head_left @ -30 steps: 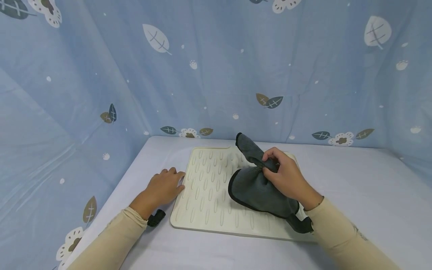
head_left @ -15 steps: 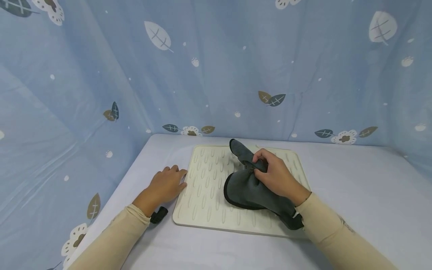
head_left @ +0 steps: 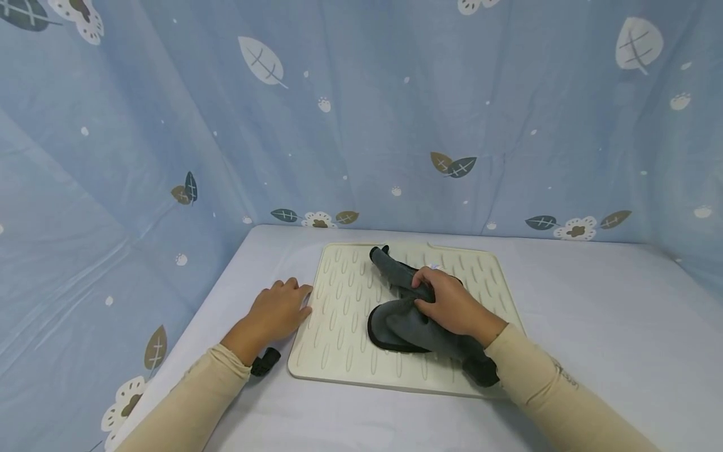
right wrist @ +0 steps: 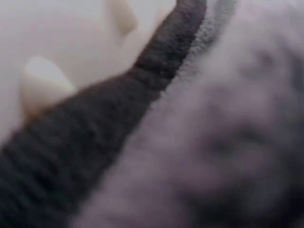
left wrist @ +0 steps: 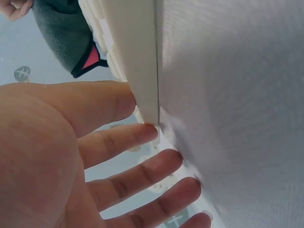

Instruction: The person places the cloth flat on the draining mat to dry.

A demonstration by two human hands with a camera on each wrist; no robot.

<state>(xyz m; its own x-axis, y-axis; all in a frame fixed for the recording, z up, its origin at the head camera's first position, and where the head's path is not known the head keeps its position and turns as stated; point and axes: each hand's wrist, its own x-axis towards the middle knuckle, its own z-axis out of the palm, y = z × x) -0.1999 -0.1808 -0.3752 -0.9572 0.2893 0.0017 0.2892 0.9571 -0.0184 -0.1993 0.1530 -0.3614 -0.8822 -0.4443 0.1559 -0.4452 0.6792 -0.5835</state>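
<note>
Pinching a bunched fold of the dark grey cloth, the right hand bends its fingers and thumb into the fabric; the cloth covers part of their grip. A dark mark on the right sleeve is too small to read, and a whitish patch just behind that hand is too small to identify. The cloth lies crumpled over the middle of the cream ribbed mat, its far end raised in a narrow roll. Near the right cuff, where the cloth ends and a black lump begins is hard to tell. The right wrist view is mostly blur. The left hand has its fingers spread, holding nothing, thumb and forefinger touching the mat's side. A black object beside its wrist is partly hidden by the left sleeve.
</note>
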